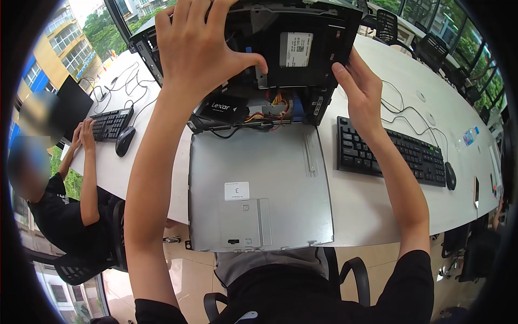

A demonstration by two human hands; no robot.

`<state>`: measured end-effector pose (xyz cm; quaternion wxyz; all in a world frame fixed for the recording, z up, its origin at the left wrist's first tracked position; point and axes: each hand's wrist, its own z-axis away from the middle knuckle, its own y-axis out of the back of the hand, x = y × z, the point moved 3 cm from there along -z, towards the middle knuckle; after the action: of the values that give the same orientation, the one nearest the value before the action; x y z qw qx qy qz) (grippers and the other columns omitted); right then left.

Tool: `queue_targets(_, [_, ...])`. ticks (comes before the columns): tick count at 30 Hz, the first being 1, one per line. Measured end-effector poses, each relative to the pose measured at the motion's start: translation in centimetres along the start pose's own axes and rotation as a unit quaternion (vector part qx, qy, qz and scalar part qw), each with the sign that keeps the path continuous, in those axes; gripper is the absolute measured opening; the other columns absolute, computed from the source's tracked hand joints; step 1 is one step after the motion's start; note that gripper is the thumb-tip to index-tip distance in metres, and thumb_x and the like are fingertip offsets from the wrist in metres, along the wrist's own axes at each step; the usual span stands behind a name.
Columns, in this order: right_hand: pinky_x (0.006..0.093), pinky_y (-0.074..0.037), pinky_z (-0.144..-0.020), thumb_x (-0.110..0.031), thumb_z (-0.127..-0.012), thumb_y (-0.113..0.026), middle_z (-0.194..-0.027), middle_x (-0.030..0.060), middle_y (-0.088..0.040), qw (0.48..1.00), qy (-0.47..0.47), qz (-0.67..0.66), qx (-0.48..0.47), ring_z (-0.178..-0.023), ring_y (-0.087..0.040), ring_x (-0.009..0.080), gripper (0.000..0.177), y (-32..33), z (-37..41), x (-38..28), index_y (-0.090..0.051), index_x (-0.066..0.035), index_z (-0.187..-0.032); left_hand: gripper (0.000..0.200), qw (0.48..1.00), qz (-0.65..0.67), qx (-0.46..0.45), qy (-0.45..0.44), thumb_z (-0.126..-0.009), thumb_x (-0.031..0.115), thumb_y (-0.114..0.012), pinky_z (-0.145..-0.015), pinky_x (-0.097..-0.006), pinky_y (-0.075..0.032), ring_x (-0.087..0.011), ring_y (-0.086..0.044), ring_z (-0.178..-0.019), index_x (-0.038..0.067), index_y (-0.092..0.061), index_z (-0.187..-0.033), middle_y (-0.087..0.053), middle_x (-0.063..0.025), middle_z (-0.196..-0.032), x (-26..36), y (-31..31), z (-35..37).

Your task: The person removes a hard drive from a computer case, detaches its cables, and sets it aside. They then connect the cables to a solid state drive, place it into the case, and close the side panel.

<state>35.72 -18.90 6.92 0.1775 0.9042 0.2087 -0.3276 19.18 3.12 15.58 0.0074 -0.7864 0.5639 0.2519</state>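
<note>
A desktop computer case (318, 105) stands opened on the white table, its black frame carrying a white printed label (296, 49). My left hand (197, 46) reaches over the top of the frame, fingers bent across its upper edge and thumb beside a small metal bracket. On the right side of the frame, my right hand (362, 89) grips the edge, thumb in front and fingers partly hidden behind. Inside lie a black Lexar drive (221, 109) and bundled coloured wires (278, 105). A grey metal side panel (259, 162) with a small white sticker lies flat nearest me.
To the right are a black keyboard (391, 151), a mouse (450, 176) and a water bottle (470, 136). At left, another person (65, 210) sits with hands near a second keyboard (111, 123) and mouse (125, 141). Loose cables run across the table.
</note>
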Motion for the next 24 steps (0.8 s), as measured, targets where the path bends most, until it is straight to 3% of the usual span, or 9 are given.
queue_targets(7, [0.0398, -0.049, -0.118, -0.019, -0.109, -0.069, -0.14, 0.0154, -0.073, 1.0, 0.005, 0.007, -0.003, -0.125, -0.069, 0.0207, 0.063, 0.0, 0.0, -0.1, -0.049, 0.0, -0.165, 0.113, 1.0, -0.022, -0.016, 0.005, -0.049, 0.065, -0.103, -0.102, -0.0479, -0.04, -0.0293, -0.056, -0.117, 0.012, -0.057, -0.137, -0.059, -0.008, -0.125, -0.1, 0.3, 0.1])
queue_targets(9, [0.0444, -0.047, -0.121, -0.019, -0.108, -0.07, -0.144, 0.014, -0.072, 1.0, -0.005, 0.017, -0.014, -0.129, -0.068, 0.0213, 0.063, -0.1, 0.1, -0.2, -0.048, -0.003, -0.166, 0.113, 0.999, -0.03, -0.017, 0.003, -0.05, 0.067, -0.101, -0.102, -0.0482, -0.04, -0.0295, -0.055, -0.117, 0.011, -0.057, -0.138, -0.058, -0.008, -0.125, 0.0, 0.6, 0.1])
queue_targets(12, [0.0495, -0.046, -0.122, -0.017, -0.107, -0.071, -0.145, 0.0135, -0.072, 0.998, -0.022, 0.057, -0.009, -0.13, -0.069, 0.0236, 0.064, -0.3, 0.7, -0.4, -0.048, -0.005, -0.165, 0.116, 0.998, -0.027, -0.051, 0.005, -0.054, 0.072, -0.098, -0.106, -0.0493, -0.039, -0.0306, -0.052, -0.122, 0.011, -0.055, -0.142, -0.056, -0.0095, -0.13, 0.2, 1.3, 0.2])
queue_targets(17, [0.0492, -0.047, -0.121, -0.012, -0.105, -0.071, -0.14, 0.0159, -0.073, 0.996, -0.016, 0.086, -0.023, -0.128, -0.071, 0.0258, 0.068, -1.3, 2.5, -0.5, -0.042, -0.004, -0.166, 0.118, 0.998, 0.025, -0.054, -0.003, -0.066, 0.071, -0.095, -0.113, -0.0546, -0.037, -0.0345, -0.049, -0.128, 0.008, -0.05, -0.155, -0.053, -0.0126, -0.14, -0.1, 1.6, 0.9])
queue_targets(19, [0.0476, -0.048, -0.12, -0.01, -0.104, -0.071, -0.137, 0.0169, -0.073, 0.996, -0.007, 0.084, -0.02, -0.125, -0.071, 0.0262, 0.07, -1.8, 3.1, -0.4, -0.039, -0.004, -0.166, 0.105, 1.0, 0.008, -0.017, -0.008, -0.078, 0.065, -0.091, -0.109, -0.0504, -0.044, -0.0301, -0.054, -0.125, 0.006, -0.051, -0.155, -0.056, -0.0118, -0.142, 0.1, 2.2, 1.7])
queue_targets(21, [0.0455, -0.05, -0.118, -0.008, -0.104, -0.071, -0.133, 0.0178, -0.073, 0.997, 0.016, 0.073, -0.002, -0.121, -0.072, 0.0263, 0.072, -2.5, 3.6, -0.4, -0.037, -0.002, -0.166, 0.088, 0.999, 0.019, 0.041, -0.013, -0.084, 0.054, -0.091, -0.105, -0.0466, -0.047, -0.0286, -0.058, -0.123, 0.008, -0.057, -0.15, -0.061, -0.0091, -0.14, 0.1, 2.4, 3.3])
queue_targets(22, [0.0429, -0.05, -0.115, -0.006, -0.102, -0.072, -0.138, 0.021, -0.07, 0.996, 0.018, 0.082, -0.008, -0.123, -0.07, 0.0274, 0.076, -2.7, 3.9, -0.5, -0.033, 0.003, -0.168, 0.078, 0.996, 0.038, 0.08, -0.015, -0.082, 0.046, -0.094, -0.102, -0.0449, -0.046, -0.0294, -0.06, -0.122, 0.01, -0.063, -0.145, -0.064, -0.0067, -0.137, 0.1, 2.6, 4.3])
queue_targets(24, [0.042, -0.049, -0.116, -0.006, -0.102, -0.071, -0.142, 0.0228, -0.066, 0.994, 0.023, 0.103, 0.016, -0.127, -0.068, 0.0287, 0.078, -3.0, 4.5, 0.1, -0.03, 0.006, -0.168, 0.042, 0.987, 0.11, 0.118, 0.012, -0.089, 0.015, -0.087, -0.095, -0.0414, -0.047, -0.0311, -0.064, -0.114, 0.009, -0.074, -0.128, -0.071, -0.0059, -0.125, 1.0, 3.6, 6.4])
